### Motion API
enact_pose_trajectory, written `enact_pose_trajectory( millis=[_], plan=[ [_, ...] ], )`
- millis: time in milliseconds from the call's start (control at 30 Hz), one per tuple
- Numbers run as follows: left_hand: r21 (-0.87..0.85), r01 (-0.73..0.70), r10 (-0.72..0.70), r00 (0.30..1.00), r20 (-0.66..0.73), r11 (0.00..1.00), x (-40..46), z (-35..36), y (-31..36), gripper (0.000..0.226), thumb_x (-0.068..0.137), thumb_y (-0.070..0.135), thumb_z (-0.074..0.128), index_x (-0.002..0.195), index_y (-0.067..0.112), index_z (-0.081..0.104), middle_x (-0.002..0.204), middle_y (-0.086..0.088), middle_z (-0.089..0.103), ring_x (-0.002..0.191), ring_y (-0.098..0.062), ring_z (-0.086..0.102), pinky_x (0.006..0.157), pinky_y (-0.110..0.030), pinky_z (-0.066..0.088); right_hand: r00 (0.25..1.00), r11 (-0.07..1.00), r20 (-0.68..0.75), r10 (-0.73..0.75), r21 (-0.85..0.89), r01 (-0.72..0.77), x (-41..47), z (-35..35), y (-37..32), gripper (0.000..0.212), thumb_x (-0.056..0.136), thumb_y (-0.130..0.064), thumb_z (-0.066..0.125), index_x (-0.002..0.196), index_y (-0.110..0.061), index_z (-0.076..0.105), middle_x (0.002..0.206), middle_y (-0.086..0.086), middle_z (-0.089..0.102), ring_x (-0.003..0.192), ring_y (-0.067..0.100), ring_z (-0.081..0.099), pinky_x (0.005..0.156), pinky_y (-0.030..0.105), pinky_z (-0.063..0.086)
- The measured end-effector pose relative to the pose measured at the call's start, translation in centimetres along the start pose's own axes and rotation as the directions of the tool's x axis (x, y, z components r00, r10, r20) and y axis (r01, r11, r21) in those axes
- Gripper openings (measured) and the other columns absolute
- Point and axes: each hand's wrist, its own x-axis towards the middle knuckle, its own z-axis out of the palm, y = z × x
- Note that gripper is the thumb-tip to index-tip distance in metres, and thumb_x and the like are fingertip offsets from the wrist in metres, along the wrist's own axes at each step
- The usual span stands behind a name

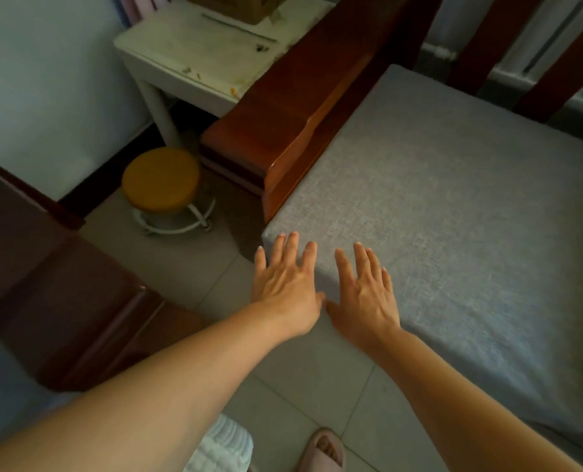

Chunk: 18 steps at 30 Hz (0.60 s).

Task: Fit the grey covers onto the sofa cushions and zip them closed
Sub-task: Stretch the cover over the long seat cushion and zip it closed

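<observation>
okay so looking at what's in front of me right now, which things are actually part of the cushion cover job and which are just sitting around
Part of the job:
- grey covered cushion on the sofa seat
- left hand and right hand, both flat near its front corner

Just lying about:
- round yellow stool
- white side table
- wooden sofa armrest
- slipper on the tiled floor

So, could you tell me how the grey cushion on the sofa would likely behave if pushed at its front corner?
The grey cushion looks thick and flat-edged, so probably fairly firm. Its woven cover suggests it would drag rather than slide. The wooden armrest alongside would likely block sideways movement.
</observation>
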Motion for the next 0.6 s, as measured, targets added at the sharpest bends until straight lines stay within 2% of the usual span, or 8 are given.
enact_pose_trajectory(
  millis=[200, 467, 533, 600],
  plan=[
    [-0.038, 0.036, -0.043, 0.979, -0.201, 0.999, -5.7, -2.0, -3.8, 0.083, 0.094, 0.047, 0.045, 0.150, 0.020, -0.011, 0.157, -0.008, -0.018, 0.143, -0.027, -0.020, 0.114, -0.048, -0.009, 0.997, 0.998, -0.046, -0.061, -0.031, 0.059, -2.4, -0.3, -5.7, 0.078, 0.095, -0.040, 0.047, 0.151, -0.022, -0.004, 0.158, 0.011, -0.014, 0.145, 0.027, -0.012, 0.117, 0.040, 0.000],
    [-0.120, 0.154, -0.187, 0.920, -0.345, 0.981, -13.9, -0.8, -10.3, 0.087, 0.093, 0.048, 0.046, 0.149, 0.021, -0.015, 0.156, -0.007, -0.022, 0.143, -0.026, -0.022, 0.114, -0.048, -0.007, 0.966, 0.966, -0.023, -0.256, -0.055, 0.254, -5.8, 0.9, -14.5, 0.085, 0.093, -0.037, 0.051, 0.151, -0.021, -0.009, 0.157, 0.009, -0.016, 0.145, 0.026, -0.015, 0.116, 0.038, -0.006],
    [-0.174, 0.182, -0.235, 0.902, -0.362, 0.968, -15.4, 0.3, -11.5, 0.089, 0.090, 0.047, 0.052, 0.150, 0.022, -0.009, 0.157, -0.007, -0.016, 0.144, -0.027, -0.014, 0.114, -0.050, -0.003, 0.951, 0.949, -0.021, -0.309, -0.068, 0.307, -6.3, 1.5, -16.0, 0.088, 0.091, -0.038, 0.055, 0.151, -0.021, -0.008, 0.158, 0.010, -0.016, 0.145, 0.026, -0.015, 0.115, 0.036, -0.008],
    [-0.234, 0.218, -0.297, 0.872, -0.389, 0.948, -17.2, 1.2, -12.8, 0.091, 0.082, 0.044, 0.065, 0.151, 0.019, 0.012, 0.159, -0.011, 0.003, 0.145, -0.031, 0.006, 0.113, -0.054, 0.008, 0.929, 0.928, -0.030, -0.369, -0.074, 0.366, -7.0, 2.3, -17.6, 0.090, 0.090, -0.040, 0.056, 0.151, -0.021, -0.006, 0.158, 0.010, -0.014, 0.145, 0.027, -0.012, 0.114, 0.035, -0.008]
  ],
)
